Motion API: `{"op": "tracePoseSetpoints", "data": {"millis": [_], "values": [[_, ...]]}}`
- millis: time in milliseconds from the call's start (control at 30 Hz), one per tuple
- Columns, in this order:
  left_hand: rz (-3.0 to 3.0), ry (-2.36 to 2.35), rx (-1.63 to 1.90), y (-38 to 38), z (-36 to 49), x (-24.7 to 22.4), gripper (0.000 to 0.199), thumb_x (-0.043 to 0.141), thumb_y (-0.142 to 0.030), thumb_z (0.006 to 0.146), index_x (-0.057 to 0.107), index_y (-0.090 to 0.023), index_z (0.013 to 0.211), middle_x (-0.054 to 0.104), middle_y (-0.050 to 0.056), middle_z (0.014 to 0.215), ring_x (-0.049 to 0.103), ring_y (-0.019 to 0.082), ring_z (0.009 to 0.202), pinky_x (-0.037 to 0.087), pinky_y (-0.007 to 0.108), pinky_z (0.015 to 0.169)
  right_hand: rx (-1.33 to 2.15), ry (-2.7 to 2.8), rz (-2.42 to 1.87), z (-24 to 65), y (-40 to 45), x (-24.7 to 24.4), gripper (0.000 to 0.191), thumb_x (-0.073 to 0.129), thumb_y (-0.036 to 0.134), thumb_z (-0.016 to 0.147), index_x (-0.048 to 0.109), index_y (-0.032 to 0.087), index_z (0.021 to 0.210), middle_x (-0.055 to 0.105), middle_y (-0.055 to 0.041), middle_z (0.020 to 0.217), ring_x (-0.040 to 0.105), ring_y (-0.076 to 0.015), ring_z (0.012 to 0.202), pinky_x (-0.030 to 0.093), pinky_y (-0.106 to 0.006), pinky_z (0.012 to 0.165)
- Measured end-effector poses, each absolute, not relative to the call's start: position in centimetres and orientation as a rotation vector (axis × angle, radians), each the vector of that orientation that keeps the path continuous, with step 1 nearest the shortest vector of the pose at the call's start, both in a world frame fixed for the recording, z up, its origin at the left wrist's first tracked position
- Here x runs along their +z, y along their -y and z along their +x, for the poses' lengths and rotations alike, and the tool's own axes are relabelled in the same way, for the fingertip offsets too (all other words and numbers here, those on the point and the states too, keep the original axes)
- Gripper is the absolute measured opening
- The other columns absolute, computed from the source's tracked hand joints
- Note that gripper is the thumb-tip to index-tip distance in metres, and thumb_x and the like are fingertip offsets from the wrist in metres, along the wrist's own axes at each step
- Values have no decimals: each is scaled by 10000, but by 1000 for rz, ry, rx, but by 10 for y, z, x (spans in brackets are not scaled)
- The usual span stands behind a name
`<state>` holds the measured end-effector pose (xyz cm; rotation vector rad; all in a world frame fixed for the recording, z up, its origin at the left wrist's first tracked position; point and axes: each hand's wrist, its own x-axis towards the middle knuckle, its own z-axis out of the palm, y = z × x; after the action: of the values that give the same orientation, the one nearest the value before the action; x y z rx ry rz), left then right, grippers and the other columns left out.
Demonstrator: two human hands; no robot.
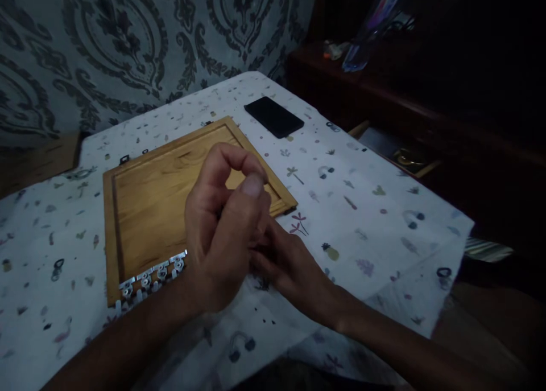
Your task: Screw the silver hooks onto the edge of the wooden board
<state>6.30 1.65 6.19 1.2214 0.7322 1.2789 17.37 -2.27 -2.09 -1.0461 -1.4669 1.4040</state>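
Note:
My left hand (pixel 228 226) is raised in front of a wooden framed panel (pixel 153 203), fingers curled and thumb folded over them. My right hand (pixel 290 260) meets it from below right. Its fingers are bent in and partly hidden behind my left hand. Anything held between the two is out of sight. The panel lies flat on the table, with a raised border. Along its near edge sits a row of small silvery metal fittings (pixel 147 278), just left of my left wrist. Small dark pieces (pixel 123 159) show at the panel's far edge.
A white patterned cloth covers the table (pixel 362 254). A black phone (pixel 274 116) lies beyond the panel. To the right stands dark furniture with an open drawer (pixel 398 152) and a clear plastic item (pixel 362 44) on top. Patterned fabric (pixel 128 44) rises behind the table.

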Motion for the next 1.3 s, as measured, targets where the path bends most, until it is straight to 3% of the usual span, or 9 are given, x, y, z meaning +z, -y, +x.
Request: {"op": "tracePoseSetpoints", "data": {"millis": [267, 500, 1300], "values": [[1292, -680, 1225, -18, 57, 62, 80, 477, -166, 923, 500, -223, 871, 377, -94, 439, 301, 67, 345, 243, 215, 354, 1418, 1436, -1066, 171, 23, -23, 87, 523, 215, 904, 457, 217, 960, 613, 12, 732, 594, -136, 652, 481, -274, 589], [1309, -811, 1507, -20, 52, 90, 197, 425, -46, 873, 453, -218, 782, 242, -93, 421, 178, 70, 358, 144, 259, 384, 1472, 1386, -1120, 170, 24, -26, 143, 574, 279, 892, 467, 217, 961, 633, 4, 749, 616, -126, 637, 505, -271, 594], [1359, -888, 1520, -17, 56, 63, 86, 485, -227, 940, 465, -234, 857, 330, -66, 544, 295, 106, 468, 289, 264, 457, 1444, 1424, -1111, 170, 22, -29, 149, 564, 277, 888, 454, 215, 966, 635, 2, 723, 620, -133, 621, 496, -267, 574]]}}
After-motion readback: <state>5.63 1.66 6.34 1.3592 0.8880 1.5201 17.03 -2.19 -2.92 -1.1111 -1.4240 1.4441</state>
